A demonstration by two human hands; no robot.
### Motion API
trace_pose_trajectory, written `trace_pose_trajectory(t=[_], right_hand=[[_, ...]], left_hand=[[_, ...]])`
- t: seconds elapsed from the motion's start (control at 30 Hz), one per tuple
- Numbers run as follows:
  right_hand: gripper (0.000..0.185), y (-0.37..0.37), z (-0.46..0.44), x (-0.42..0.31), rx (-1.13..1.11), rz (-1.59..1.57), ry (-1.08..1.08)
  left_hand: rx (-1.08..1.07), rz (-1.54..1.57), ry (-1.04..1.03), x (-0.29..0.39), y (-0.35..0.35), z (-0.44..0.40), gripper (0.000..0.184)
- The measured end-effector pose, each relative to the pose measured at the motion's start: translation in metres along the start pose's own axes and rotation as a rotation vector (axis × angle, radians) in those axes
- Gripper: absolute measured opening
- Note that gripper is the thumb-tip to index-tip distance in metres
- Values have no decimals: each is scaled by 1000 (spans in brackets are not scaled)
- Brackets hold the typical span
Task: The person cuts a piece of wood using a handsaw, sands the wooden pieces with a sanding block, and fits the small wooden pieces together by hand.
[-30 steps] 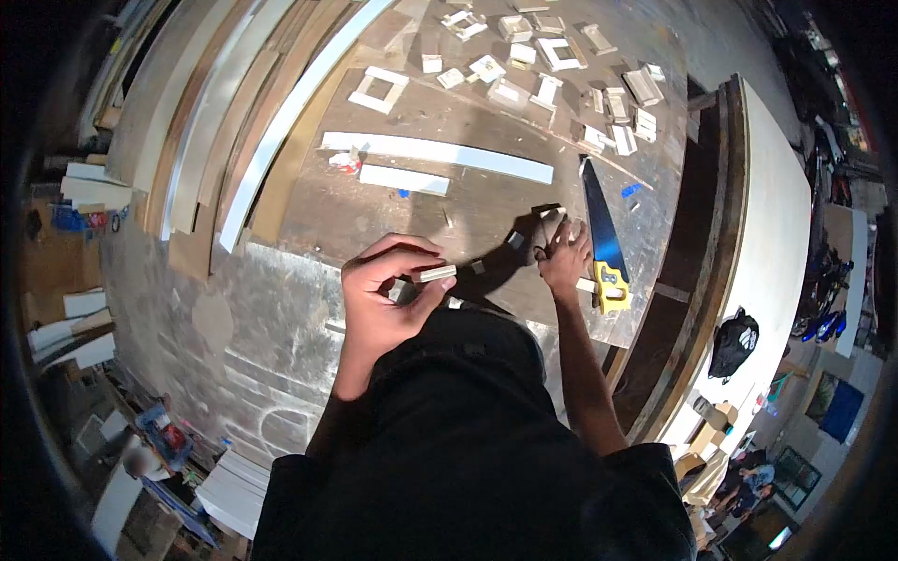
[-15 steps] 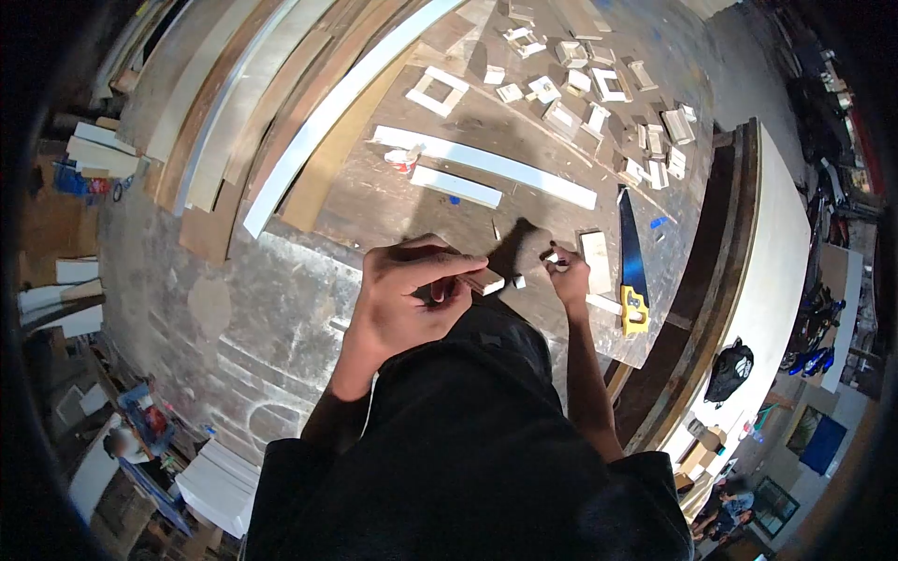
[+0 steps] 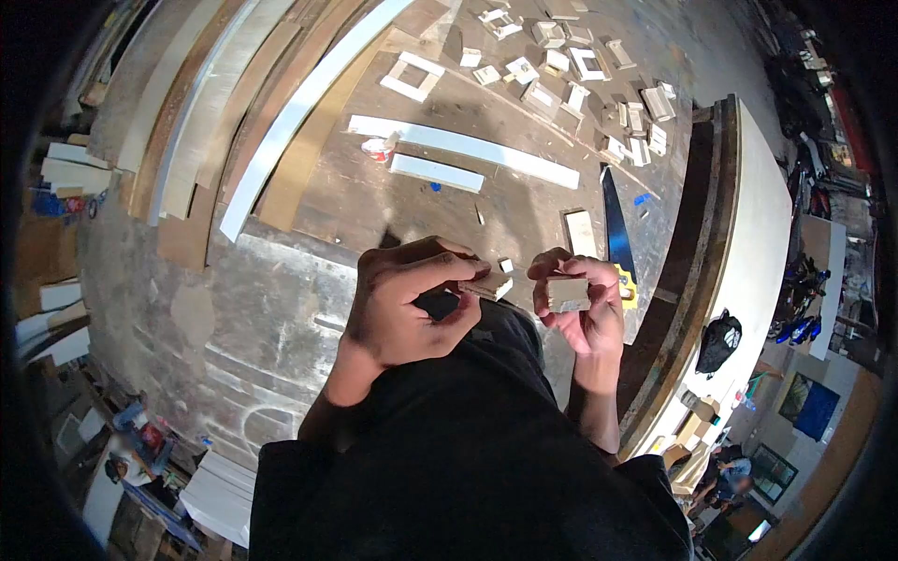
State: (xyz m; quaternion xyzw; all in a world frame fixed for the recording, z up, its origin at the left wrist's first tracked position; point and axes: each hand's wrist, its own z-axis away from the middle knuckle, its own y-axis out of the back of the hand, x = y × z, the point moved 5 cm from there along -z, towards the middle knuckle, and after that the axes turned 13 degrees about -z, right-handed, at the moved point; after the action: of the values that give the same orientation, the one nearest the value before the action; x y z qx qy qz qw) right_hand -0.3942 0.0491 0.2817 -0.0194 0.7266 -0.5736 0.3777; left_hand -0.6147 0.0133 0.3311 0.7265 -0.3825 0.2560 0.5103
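My left hand (image 3: 412,299) is closed, its thumb and fingers pinching a small flat wood piece (image 3: 492,284) with a rough pale end. To its right, my right hand (image 3: 591,313) grips a small wood block (image 3: 568,294) between thumb and fingers. The two pieces are apart, held over my lap. A tiny pale offcut (image 3: 505,266) lies on the board between the hands. Just beyond my right hand are a flat wood piece (image 3: 580,232) and a handsaw (image 3: 617,220), its yellow handle partly hidden by that hand.
Two white strips (image 3: 468,150) lie ahead, with a small red-and-white tub (image 3: 377,150) beside them. Several small wooden assemblies (image 3: 543,96) are scattered at the far right. Long boards (image 3: 271,150) lie on the left. A raised white-topped bench (image 3: 748,243) stands right. Other people are in the distant background.
My right hand has come up and closer to my left, turning so the wood block in it shows. My left hand keeps its pinch. The whole view has shifted slightly.
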Motion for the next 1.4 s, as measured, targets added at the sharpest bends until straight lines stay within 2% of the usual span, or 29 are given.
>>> trace_pose_trajectory(t=[0.27,0.33,0.4,0.53,0.83,1.07,1.23,1.33,1.4], right_hand=[[45,-16,12,-9,166,108,-1],[50,-15,17,-13,267,460,33],[49,-23,22,-16,296,511,62],[43,-31,32,-24,360,673,149],[42,-52,40,-35,319,762,268],[45,-41,55,-40,301,735,309],[38,-44,59,-43,352,580,234],[34,-43,60,-45,347,607,216],[35,-40,60,-46,345,601,222]], left_hand=[[4,17,24,5,-4,7,31],[-1,0,6,13,-5,6,33],[48,-28,-45,21,-6,7,39],[79,-43,-34,33,-13,11,41],[64,-101,-100,62,-26,16,44],[41,-43,-138,69,-38,14,37],[43,-72,-126,74,-42,12,36],[37,-89,-122,76,-44,11,35],[34,-75,-139,73,-46,12,41]])
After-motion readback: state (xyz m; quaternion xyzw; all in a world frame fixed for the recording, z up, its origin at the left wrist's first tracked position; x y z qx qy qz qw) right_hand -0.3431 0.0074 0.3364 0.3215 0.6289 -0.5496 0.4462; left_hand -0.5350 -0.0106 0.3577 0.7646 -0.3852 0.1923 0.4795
